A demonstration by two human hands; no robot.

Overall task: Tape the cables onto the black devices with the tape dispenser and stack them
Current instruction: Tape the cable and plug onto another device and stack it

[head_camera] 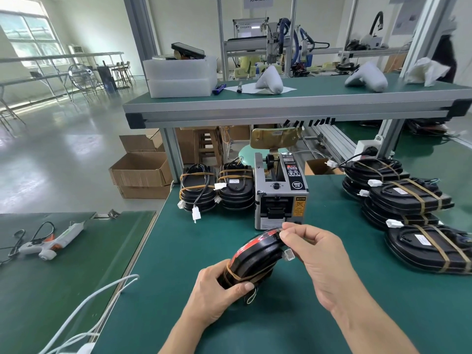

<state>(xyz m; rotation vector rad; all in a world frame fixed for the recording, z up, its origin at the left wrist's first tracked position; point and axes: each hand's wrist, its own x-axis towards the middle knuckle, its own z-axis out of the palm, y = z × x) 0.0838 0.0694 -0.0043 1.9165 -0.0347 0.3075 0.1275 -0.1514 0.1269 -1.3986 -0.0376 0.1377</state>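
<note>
Head view: in front of the tape dispenser, the left hand grips the black device at its near end. The right hand pinches its far edge; press the tape flat over the cable.

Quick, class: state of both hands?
Left hand: grips the black device.
Right hand: pinches the device's top edge.

Over the green desk, the left hand grips a black device tilted on edge while the right hand pinches its far end just before the tape dispenser.
</note>
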